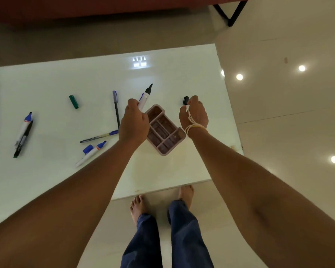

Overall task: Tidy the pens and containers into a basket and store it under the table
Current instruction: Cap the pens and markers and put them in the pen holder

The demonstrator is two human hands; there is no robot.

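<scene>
Left hand (132, 123) grasps an uncapped marker (145, 96); right hand (193, 115) pinches its black cap (186, 100), apparently for recapping above the pink basket (163, 130) on the worktop (162, 167).

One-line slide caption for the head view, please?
Left hand grips uncapped white marker, right hand pinches its black cap, above pink divided basket.

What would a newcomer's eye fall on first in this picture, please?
Two raised hands above the white table: the left hand grips an uncapped marker, the right hand pinches its black cap. Between them sits a pink divided basket; loose pens lie scattered to the left.
</scene>
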